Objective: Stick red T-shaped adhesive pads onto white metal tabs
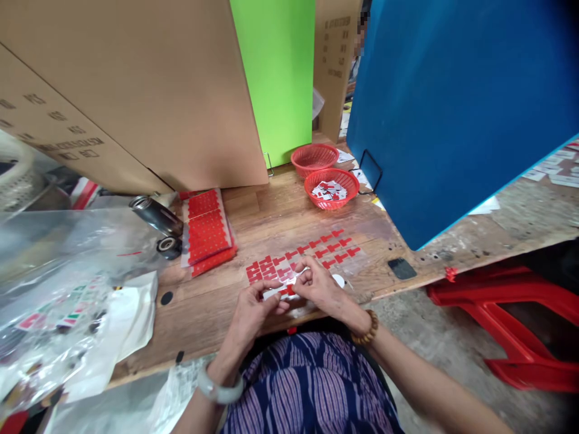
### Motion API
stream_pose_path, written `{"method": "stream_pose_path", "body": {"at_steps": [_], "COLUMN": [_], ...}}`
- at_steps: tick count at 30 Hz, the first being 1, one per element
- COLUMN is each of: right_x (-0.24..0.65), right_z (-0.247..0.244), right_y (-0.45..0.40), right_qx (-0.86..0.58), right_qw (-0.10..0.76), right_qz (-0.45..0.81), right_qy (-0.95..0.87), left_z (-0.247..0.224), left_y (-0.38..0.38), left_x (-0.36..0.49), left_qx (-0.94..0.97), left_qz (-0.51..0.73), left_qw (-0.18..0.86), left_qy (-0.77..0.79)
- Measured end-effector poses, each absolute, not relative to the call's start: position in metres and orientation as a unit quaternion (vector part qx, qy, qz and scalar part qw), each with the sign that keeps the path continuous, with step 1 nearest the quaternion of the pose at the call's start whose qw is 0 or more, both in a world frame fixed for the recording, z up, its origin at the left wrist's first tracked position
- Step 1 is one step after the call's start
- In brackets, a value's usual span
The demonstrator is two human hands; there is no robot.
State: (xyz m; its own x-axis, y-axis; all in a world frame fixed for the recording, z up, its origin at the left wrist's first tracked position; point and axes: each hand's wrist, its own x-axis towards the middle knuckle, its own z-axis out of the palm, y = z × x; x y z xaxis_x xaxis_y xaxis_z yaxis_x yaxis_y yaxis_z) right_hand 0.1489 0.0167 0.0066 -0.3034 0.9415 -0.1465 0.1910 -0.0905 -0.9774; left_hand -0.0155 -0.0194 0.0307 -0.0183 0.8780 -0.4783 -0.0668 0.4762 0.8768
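Observation:
My left hand [253,310], with a pale bangle at the wrist, pinches a small white card [272,293] by its left side. My right hand [323,290], with a beaded bracelet at the wrist, has thumb and forefinger closed at the edge of a small red sticker [287,290] that lies against the card. Just beyond both hands, a clear sheet with rows of red stickers [312,245] lies flat on the wooden table [203,313]. Part of the sheet is hidden behind my fingers. A white round piece [338,281] lies beside my right hand.
Two red baskets [332,204] stand at the back, the nearer holding small white-and-red pieces. Stacked red sheets [208,226] and a dark flask [156,216] lie left. Cardboard, green and blue panels [452,108] stand behind. Plastic bags cover the far left; a red stool [511,319] stands right.

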Motion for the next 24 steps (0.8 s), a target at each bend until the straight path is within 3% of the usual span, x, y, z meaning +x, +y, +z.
{"method": "stream_pose_path", "body": {"at_steps": [24], "right_x": [0.141], "right_z": [0.005], "right_y": [-0.010], "right_qx": [-0.493], "right_qw": [0.376], "right_qz": [0.542], "right_qy": [-0.568], "left_z": [0.029], "left_y": [-0.029], "left_x": [-0.026], "left_qx": [0.287], "left_qz": [0.338], "left_qw": [0.684], "left_qy": [0.579]}}
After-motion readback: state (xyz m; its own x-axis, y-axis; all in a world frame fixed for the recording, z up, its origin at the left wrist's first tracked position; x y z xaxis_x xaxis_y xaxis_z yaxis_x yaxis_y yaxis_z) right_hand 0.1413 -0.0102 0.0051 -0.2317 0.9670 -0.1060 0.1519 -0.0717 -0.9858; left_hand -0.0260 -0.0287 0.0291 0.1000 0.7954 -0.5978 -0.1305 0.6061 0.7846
